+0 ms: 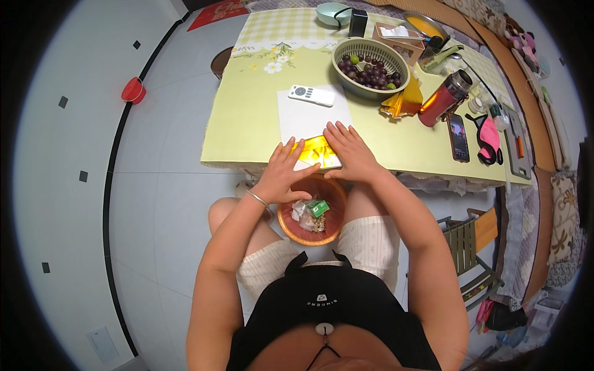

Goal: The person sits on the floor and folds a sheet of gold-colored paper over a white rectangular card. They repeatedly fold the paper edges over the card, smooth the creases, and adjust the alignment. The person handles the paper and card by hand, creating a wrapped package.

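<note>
Left fingers [287, 150] and right fingers [335, 135] rest spread on a glossy, creased golden sheet [316, 148]

We wear a black top [365, 309] with white print [321, 298], pale patterned shorts [372, 244] and a silver bangle [257, 198] on our left wrist [266, 188].

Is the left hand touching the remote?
Apart. The head view shows a strip of bare white paper between the left hand and the remote, which lies farther up the table.
</note>
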